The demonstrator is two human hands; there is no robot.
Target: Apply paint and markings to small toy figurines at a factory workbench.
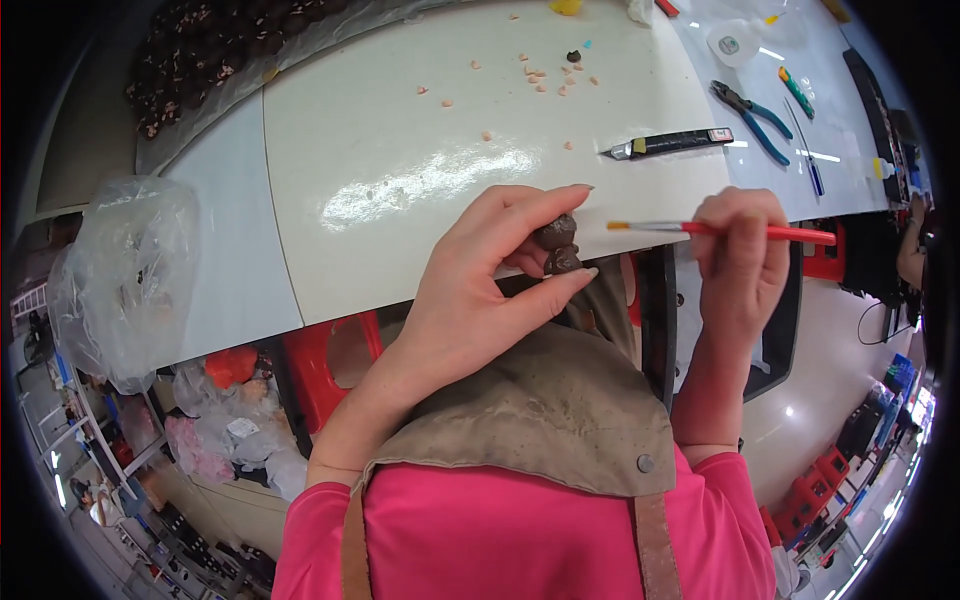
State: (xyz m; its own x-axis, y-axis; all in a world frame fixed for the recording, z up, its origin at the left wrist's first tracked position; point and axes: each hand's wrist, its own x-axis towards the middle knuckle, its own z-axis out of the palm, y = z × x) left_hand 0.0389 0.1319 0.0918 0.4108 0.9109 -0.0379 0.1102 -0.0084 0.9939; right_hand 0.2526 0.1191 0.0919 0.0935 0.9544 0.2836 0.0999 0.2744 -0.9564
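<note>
Between the thumb and fingers of my left hand (490,265) is a small dark brown figurine (560,240), held just off the near edge of the white table (380,130). It has two rounded parts, one above the other; its finer shape is too small to make out. My right hand (742,245) is closed around a thin paintbrush (780,233) with a red handle, a metal ferrule and tan bristles. The brush lies nearly level, its tip pointing left toward the figurine and a little apart from it.
A black utility knife (670,144) lies beyond my hands, near scattered pale chips (535,78). Farther right are blue-handled pliers (755,120), a green cutter (797,93), a thin screwdriver (812,165) and a white bottle (735,43). Many dark pieces (215,60) fill the far left; a plastic bag (130,270) hangs at left.
</note>
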